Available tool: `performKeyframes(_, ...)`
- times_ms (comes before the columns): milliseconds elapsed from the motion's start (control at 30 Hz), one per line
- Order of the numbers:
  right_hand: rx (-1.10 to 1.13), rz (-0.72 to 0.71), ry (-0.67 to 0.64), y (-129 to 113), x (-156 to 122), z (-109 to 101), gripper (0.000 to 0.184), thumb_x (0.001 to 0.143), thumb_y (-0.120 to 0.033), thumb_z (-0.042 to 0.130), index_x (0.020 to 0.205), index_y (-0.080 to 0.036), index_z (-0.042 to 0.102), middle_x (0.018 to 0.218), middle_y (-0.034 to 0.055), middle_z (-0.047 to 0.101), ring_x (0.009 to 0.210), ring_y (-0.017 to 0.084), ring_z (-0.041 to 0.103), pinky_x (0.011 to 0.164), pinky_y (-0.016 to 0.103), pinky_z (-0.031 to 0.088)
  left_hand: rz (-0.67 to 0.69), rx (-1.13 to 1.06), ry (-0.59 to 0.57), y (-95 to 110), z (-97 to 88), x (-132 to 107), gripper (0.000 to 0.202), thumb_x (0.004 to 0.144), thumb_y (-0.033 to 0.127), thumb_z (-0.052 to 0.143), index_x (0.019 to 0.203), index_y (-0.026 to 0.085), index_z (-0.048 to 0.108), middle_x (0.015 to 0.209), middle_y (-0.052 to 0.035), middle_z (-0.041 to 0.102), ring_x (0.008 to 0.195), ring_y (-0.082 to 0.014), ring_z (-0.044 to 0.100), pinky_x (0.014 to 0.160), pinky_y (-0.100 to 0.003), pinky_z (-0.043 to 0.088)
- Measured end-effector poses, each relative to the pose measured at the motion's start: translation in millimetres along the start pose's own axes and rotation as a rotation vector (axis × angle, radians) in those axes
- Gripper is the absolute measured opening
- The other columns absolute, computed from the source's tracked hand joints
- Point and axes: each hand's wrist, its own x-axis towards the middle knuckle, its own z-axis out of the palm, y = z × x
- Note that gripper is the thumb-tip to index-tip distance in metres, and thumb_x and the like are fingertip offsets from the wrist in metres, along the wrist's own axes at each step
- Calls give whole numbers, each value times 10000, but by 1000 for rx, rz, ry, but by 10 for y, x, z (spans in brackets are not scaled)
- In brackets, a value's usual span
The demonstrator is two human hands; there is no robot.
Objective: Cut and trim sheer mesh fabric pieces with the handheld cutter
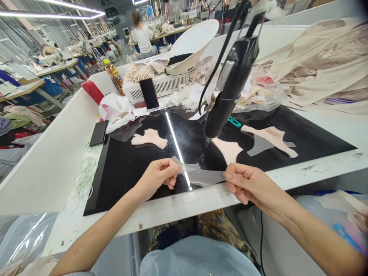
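A thin translucent sheet (203, 178) is stretched between my two hands, just above the front part of the black work mat (120, 172). Its left end is pinched by my left hand (159, 174), between thumb and forefinger. At the other end, the thumb and fingers of my right hand (244, 182) grip the sheet's corner. Beyond my right hand lies a beige fabric piece (228, 150), under the tip of a black hand-held-style machine (227, 92). Another beige piece (270, 138) rests over a translucent sheet to the right, and a third beige piece (150, 138) lies at left.
A teal cutter (234, 122) lies behind the machine. Phones (98, 133), pale green rings (86, 172) and a white plastic bag (115, 111) are along the left. Beige cloth (324, 69) heaps up at right. A person (143, 36) sits in the background.
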Motion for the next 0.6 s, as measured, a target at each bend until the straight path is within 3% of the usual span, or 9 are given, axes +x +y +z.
performKeyframes(100,217,161,-47,14,39,16,427,689,-478,853,659,-166,563,565,-46,579,390,7,415,383,139,305,-3,-21,16,-26,-55,9,392,802,435,797,672,157,552,546,45,570,464,-48,500,460,-147,430)
performKeyframes(233,303,217,-52,34,79,33,396,657,-433,887,691,-165,598,599,-37,606,418,7,430,394,134,318,7,-32,35,-43,-118,10,364,812,416,790,684,152,575,564,39,582,483,-51,522,486,-152,451)
performKeyframes(600,74,60,55,-71,116,61,396,705,-510,835,852,-182,667,823,70,724,598,91,568,486,192,500,55,30,116,3,-216,-10,278,795,393,807,852,161,665,682,17,644,590,-74,591,553,-167,516)
